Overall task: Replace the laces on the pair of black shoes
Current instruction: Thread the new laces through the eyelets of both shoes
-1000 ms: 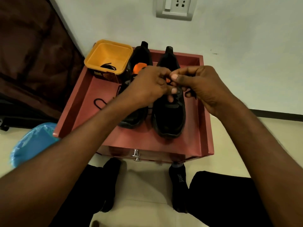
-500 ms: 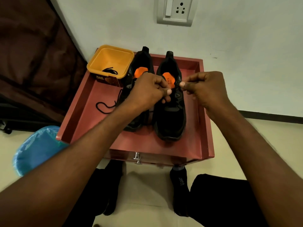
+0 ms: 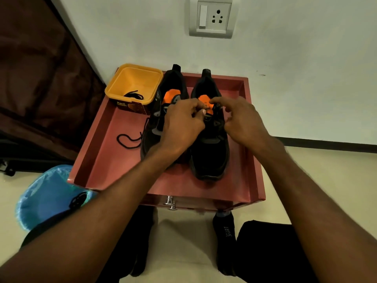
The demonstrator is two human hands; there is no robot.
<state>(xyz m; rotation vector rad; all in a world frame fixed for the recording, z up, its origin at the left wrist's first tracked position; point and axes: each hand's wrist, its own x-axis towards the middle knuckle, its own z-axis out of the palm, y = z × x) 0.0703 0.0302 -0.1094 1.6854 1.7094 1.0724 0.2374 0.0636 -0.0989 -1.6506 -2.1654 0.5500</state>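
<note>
Red tray (image 3: pixel 106 152): left hand (image 3: pixel 179 127) pinches lace (image 3: pixel 207 113) over right shoe (image 3: pixel 210 154); right hand (image 3: pixel 242 121) loose, released.

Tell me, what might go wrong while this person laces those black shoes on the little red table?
The left hand pinches a thin black lace end at the top of the right shoe; the right hand looks open, so the end could slip back out of its eyelet. A loose lace trails from the left shoe across the red table and might snag a forearm. The yellow tub sits at the table's corner, easily knocked.
</note>
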